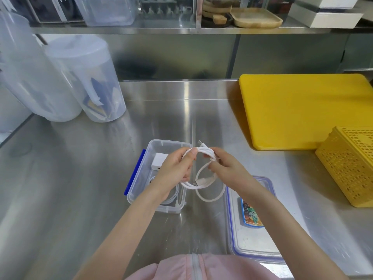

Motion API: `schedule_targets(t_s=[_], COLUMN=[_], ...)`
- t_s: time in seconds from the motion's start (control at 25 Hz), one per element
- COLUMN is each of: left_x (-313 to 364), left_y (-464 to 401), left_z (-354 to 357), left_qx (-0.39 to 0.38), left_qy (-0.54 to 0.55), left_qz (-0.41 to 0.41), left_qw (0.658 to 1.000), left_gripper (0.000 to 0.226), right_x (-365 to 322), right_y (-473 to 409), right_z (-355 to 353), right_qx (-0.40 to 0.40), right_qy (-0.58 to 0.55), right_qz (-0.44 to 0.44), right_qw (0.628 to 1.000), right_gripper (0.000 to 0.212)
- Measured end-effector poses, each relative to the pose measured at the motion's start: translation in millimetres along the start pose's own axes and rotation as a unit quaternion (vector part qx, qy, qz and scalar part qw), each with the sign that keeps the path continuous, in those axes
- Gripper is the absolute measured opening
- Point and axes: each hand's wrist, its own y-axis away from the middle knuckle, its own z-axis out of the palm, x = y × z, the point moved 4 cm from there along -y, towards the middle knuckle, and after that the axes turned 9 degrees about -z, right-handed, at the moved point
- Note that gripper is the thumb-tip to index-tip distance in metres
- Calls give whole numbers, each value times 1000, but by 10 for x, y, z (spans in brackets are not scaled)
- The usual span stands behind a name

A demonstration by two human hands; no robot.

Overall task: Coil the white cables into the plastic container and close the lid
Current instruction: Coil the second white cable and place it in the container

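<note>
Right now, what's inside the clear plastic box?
Inside the container: a white charger block and a coiled white cable. The left hand covers the middle.

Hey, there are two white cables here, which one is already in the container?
The coiled white cable lying at the near end of the clear plastic container, beside the white charger block. The other cable is held above the table by the left hand and right hand.
</note>
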Motion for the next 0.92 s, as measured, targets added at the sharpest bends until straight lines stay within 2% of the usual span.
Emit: schedule_targets(t_s=[0.12, 0.2, 0.28, 0.36, 0.44, 0.52, 0.64, 0.76, 0.92], left_x=[-41, -59, -66, -78, -92, -84, -32, 27, 113], left_y=[-11, -31, -63, -98, -130, -162, -194, -195, -187], left_z=[-42, -99, -208, -328, -434, -551, -837, -1003, -843], left_qx=[37, 60, 85, 109, 127, 148, 189, 180, 111], left_qy=[18, 64, 107, 138, 174, 208, 291, 321, 309], left_qz=[-1, -1, 5, 14, 24, 36, 42, 38, 61], left_qw=[999, 996, 991, 984, 976, 966, 937, 929, 943], left_gripper=[30, 31, 33, 34, 33, 34, 36, 36, 35], right_x=[27, 42, 5, -16, -15, 40, 272, 444, 460], right_y=[-21, -4, 22, 34, 33, 62, 149, 205, 192], right_z=[37, 21, -36, -125, -216, -304, -464, -543, -321], right_qx=[-32, -18, 35, 99, 138, 161, 187, 133, -23], right_qy=[173, 225, 195, 86, -23, -36, -54, 47, 121], right_qz=[-36, -49, -63, -55, -52, -39, 39, 78, 95], right_qw=[984, 973, 978, 990, 989, 985, 980, 987, 988], right_gripper=[42, 39, 30, 25, 30, 29, 27, 28, 28])
